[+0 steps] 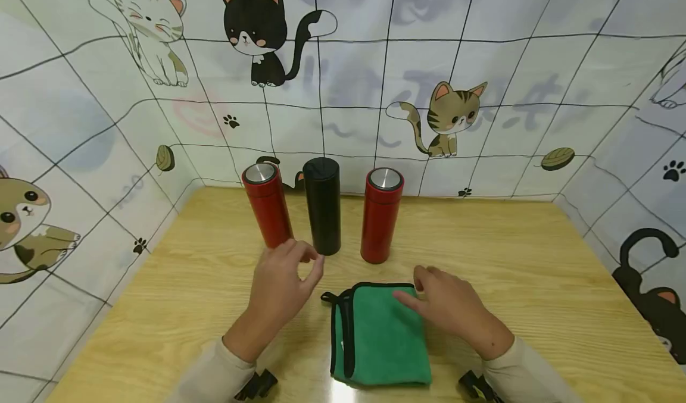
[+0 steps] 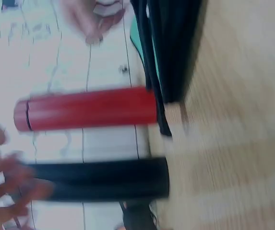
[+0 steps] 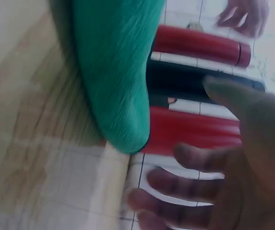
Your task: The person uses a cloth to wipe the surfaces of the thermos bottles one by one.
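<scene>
A folded green cloth with black edging and a small loop lies on the table. Behind it stand a red thermos bottle on the left, a black bottle in the middle and another red thermos bottle on the right. My left hand hovers left of the cloth, overlapping the base of the left red bottle, its fingers loosely bent and holding nothing. Above the cloth's right back corner is my right hand, thumb and fingers apart with nothing between them, as the right wrist view also shows.
The wooden table is bounded at the back and sides by a white sheet with grid lines and cartoon cats. The bottles stand near its back edge. A dark strap is by the left sleeve, with a similar one near the right.
</scene>
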Motion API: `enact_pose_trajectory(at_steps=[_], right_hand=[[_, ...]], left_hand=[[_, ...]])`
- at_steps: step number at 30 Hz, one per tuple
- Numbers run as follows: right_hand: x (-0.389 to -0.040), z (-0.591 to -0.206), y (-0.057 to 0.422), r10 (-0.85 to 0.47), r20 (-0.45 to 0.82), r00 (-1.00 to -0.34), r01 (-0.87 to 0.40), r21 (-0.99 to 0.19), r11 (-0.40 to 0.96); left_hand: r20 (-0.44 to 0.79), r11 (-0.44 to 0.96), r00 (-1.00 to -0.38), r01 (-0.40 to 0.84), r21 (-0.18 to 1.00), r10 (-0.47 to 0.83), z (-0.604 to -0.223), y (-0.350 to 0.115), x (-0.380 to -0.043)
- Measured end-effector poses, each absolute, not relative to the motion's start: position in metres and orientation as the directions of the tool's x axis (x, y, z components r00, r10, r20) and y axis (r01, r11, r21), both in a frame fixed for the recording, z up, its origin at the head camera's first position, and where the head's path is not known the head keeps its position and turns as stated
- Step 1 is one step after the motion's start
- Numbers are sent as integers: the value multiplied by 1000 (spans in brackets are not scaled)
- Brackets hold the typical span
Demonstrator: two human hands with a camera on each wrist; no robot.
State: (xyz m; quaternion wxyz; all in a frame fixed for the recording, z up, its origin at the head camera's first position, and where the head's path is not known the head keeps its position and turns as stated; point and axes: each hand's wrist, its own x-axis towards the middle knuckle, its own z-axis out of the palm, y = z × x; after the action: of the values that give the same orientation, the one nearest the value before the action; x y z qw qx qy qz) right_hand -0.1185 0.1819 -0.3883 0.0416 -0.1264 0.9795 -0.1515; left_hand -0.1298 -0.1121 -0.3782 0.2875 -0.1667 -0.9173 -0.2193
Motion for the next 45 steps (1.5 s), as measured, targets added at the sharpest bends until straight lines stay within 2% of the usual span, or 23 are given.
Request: enact_pose_trajectory(at_steps=[4,5,7,9,13,16,19,26,29,35,40,45], right_hand=[[-124,-398,190,-279,-181,-943,-207,-337,919],[-124,-401,191,-286,-213,-934,-202,-343,917],[-126,-406,192,-295,-258,-920,-192,-360,913],[-128,-411,192,-298,-284,-911,-185,-363,913],[-128,-417,191,-304,-294,-906,-184,-374,909],[-125,-420,191,-323,-302,-897,-181,-414,892],[-123,-421,192,-356,-296,-886,-191,-467,863],[-125,-424,191,-497,-238,-834,-247,-644,724],[-127,-425,189,-517,-207,-831,-232,-717,658],[-129,-418,188,-479,-202,-854,-84,-856,510],[-128,-405,189,-461,-233,-856,68,-936,347],[-125,-392,191,-415,-200,-888,83,-955,283]], left_hand=[[824,721,-565,561,407,-25,-379,-131,-153],[846,694,-526,580,427,-81,-379,-136,-159],[851,662,-494,580,475,-178,-377,-145,-171],[812,622,-524,553,554,-257,-375,-154,-180],[625,477,-706,446,758,-333,-375,-165,-193],[468,379,-831,345,858,-302,-379,-168,-201],[381,341,-892,288,895,-245,-382,-169,-210],[323,308,-925,254,917,-201,-381,-173,-223],[304,322,-932,232,918,-197,-381,-174,-224],[316,381,-918,211,900,-240,-383,-174,-218],[359,394,-906,252,884,-225,-386,-170,-203],[369,399,-910,272,875,-189,-387,-160,-183]])
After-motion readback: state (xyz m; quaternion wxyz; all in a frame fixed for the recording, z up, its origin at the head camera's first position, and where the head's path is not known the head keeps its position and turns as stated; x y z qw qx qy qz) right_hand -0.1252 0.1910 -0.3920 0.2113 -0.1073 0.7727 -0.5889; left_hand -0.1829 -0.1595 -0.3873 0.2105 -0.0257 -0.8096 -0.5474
